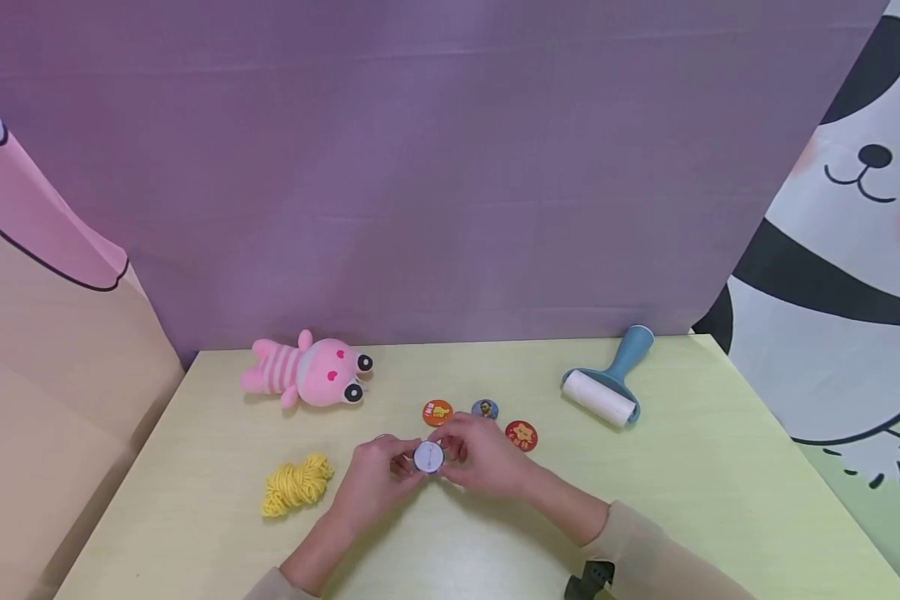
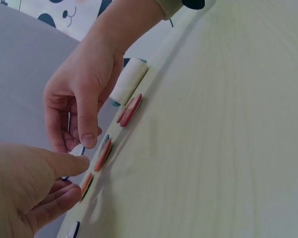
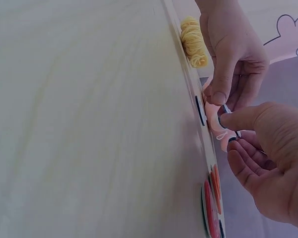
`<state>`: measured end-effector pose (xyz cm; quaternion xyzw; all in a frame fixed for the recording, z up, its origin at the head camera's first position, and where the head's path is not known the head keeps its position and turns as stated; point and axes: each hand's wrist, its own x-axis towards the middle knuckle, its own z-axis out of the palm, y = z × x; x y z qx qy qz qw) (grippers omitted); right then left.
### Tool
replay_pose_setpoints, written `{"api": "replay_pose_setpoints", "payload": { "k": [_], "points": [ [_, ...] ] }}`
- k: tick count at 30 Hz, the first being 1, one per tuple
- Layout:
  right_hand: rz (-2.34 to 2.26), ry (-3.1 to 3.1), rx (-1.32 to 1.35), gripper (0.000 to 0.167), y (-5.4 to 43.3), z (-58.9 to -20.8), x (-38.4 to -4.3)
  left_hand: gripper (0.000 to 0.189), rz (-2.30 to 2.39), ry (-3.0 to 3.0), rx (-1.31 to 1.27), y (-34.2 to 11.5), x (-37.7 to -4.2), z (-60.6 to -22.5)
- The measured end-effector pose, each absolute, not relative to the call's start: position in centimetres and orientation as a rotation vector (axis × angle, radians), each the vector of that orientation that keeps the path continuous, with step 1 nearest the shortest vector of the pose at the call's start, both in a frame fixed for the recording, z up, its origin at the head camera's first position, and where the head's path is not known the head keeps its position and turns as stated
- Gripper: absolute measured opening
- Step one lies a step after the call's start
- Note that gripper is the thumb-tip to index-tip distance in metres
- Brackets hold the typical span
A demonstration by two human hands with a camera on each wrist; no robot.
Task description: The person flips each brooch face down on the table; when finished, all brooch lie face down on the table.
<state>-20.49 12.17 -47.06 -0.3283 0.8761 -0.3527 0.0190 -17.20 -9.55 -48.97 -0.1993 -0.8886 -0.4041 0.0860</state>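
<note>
Between both hands is a small round pin badge [image 1: 429, 457], its pale back with a thin pin line facing up in the head view. My left hand [image 1: 378, 481] pinches its left edge between thumb and fingers. From the other side my right hand [image 1: 487, 458] pinches the right edge. The wrist views show the badge raised above the table, mostly covered by fingers. Just beyond the hands lie an orange badge [image 1: 437, 412], a blue badge [image 1: 484, 408] partly hidden by the right hand, and a red badge [image 1: 521, 435].
A pink striped plush toy [image 1: 307, 371] lies at the back left of the table [image 1: 720, 500]. Nearer the left hand is a bundle of yellow cord [image 1: 297, 485]. At the back right rests a lint roller [image 1: 603, 396] with a blue handle. A purple cloth [image 1: 450, 167] hangs behind.
</note>
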Motion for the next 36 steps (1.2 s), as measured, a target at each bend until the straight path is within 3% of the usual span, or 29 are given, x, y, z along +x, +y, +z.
{"api": "replay_pose_setpoints", "payload": {
  "k": [10, 29, 36],
  "points": [
    [-1.066, 2.768, -1.106, 0.026, 11.5, -48.1, -20.6, 0.032, -1.183, -2.691, -0.567, -9.5, -17.2, -49.5],
    [-0.959, 2.74, -0.97, 0.022, 10.7, -48.0, -20.8, 0.024, -1.061, -2.803, -0.55, -9.0, -16.9, -49.0],
    [-0.932, 2.75, -0.966, 0.019, 10.5, -47.8, -20.7, 0.011, -0.911, -2.873, -0.543, -8.2, -16.4, -48.6]
  ]
}}
